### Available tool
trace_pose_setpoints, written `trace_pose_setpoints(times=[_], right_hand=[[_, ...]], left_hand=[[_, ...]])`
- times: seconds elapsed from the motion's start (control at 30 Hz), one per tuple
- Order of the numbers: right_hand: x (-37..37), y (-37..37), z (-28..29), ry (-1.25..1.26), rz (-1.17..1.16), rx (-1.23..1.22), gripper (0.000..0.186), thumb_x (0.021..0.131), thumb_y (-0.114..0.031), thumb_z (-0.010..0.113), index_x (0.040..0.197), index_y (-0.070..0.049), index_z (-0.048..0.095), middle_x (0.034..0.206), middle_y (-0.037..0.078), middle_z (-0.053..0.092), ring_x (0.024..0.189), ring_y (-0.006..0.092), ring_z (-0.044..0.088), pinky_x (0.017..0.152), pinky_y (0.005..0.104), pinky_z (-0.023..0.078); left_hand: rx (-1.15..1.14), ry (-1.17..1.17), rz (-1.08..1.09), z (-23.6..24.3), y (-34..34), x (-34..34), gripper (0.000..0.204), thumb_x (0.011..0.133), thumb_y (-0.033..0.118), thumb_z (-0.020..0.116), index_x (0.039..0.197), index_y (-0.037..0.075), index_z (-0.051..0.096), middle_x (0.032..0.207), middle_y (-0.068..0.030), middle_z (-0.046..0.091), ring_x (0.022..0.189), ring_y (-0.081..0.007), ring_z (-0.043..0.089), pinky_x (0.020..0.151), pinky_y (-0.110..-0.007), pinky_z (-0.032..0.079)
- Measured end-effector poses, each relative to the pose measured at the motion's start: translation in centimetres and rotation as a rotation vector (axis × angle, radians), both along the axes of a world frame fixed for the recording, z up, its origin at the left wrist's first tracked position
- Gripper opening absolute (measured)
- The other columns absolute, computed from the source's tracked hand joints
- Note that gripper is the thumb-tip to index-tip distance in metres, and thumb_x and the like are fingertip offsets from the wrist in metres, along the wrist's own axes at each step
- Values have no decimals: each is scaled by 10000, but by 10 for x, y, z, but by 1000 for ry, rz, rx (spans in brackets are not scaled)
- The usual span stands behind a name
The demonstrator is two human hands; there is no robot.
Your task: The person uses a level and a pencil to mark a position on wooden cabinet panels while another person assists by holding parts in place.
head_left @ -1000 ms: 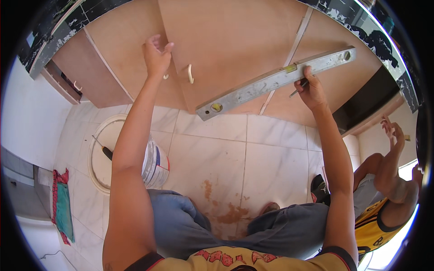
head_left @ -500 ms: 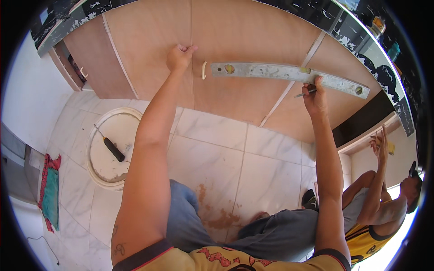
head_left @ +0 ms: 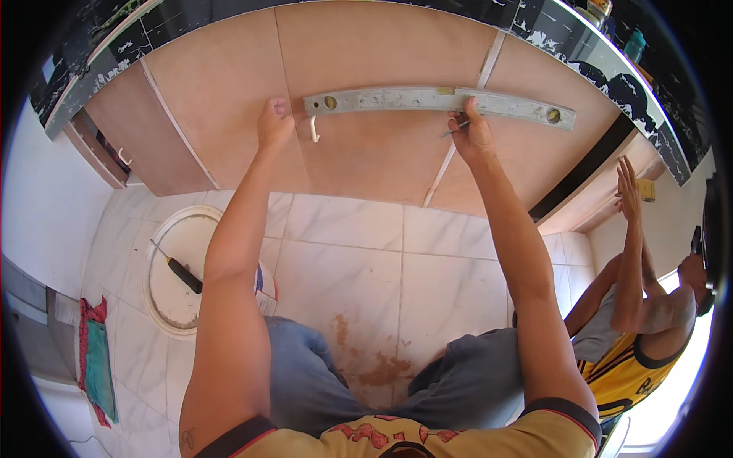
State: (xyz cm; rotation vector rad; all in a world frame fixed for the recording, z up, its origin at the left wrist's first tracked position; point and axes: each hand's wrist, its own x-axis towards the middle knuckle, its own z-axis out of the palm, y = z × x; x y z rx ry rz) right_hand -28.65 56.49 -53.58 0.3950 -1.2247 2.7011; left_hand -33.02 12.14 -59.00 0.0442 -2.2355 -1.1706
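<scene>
Levelled now, spirit level [head_left: 427, 101] lies on cabinet doors [head_left: 366, 153], right hand [head_left: 472, 133] grasping pencil [head_left: 453, 130], left hand [head_left: 273, 122] clenched.

Bright, even daylight, strongest at the lower right where the floor [head_left: 672, 412] blows out white; soft shadows; sharp centre; fisheye bends edges, black vignette at the rim
</scene>
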Motion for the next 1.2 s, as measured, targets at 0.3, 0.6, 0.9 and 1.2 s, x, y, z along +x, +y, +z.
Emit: trace_pose_setpoints(times=[0.3, 0.6, 0.9, 1.2], right_hand=[[-19, -11, -32, -60, -7, 0, 293, 917, -326, 721, 998, -100, 553, 806, 39, 606, 698, 174, 616, 541, 290, 442], [9, 18, -21, -450, -70, 478, 602, 864, -615, 668, 1085, -61, 590, 795, 115, 676, 593, 166, 605, 485, 298, 394], [-17, -9, -29, -483, -121, 388, 624, 852, -682, 599, 1108, -113, 598, 751, 110, 666, 583, 153, 581, 468, 291, 388], [1, -16, -22, -529, -189, 352, 574, 899, -611, 577, 1115, -79, 579, 793, 144, 664, 562, 131, 529, 440, 248, 348]], left_hand=[[-13, 208, -97, -31, 25, -5, 630, 782, 253, 827, 1292, -3, 560, 1191, -193, 627, 1072, -293, 616, 929, -388, 499], [-142, 209, 58, -26, 52, -3, 275, 867, 154, 730, 1071, -20, 666, 1065, -170, 674, 1000, -282, 644, 873, -383, 499], [-141, 412, 231, -31, 19, -15, 553, 785, 118, 757, 1264, -34, 527, 1171, -221, 586, 1088, -345, 582, 950, -439, 472], [199, 57, 152, -27, 15, 33, 722, 732, 238, 858, 1268, -18, 448, 1163, -198, 564, 992, -272, 606, 841, -375, 521]])
